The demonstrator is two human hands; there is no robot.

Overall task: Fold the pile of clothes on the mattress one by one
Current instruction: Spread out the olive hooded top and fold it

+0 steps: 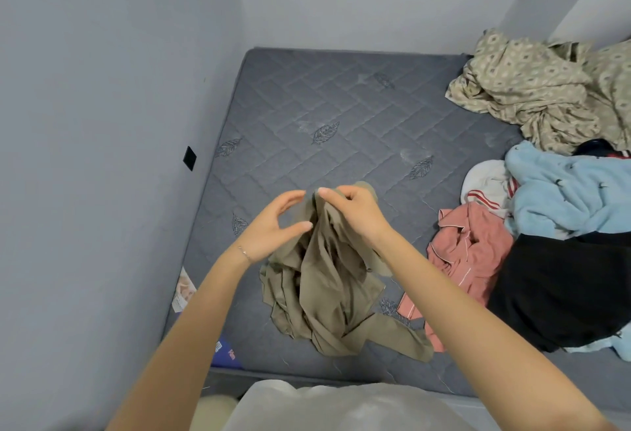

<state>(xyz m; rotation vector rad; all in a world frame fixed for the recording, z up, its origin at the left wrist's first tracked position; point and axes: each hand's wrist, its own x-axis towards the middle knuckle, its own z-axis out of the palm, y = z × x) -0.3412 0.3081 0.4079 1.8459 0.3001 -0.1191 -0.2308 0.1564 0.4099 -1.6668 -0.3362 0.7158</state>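
On garment [329, 289]: right hand [356, 213], pinch grip

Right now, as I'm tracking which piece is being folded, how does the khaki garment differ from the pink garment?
The khaki garment is lifted at its top, pinched by the right hand; the pink garment lies untouched. The khaki garment is plain; the pink garment has pale piping. Both are crumpled, unfolded, on the mattress.

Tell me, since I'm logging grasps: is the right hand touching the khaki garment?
Touching. The head view shows the right hand pinching the bunched top of the khaki garment.
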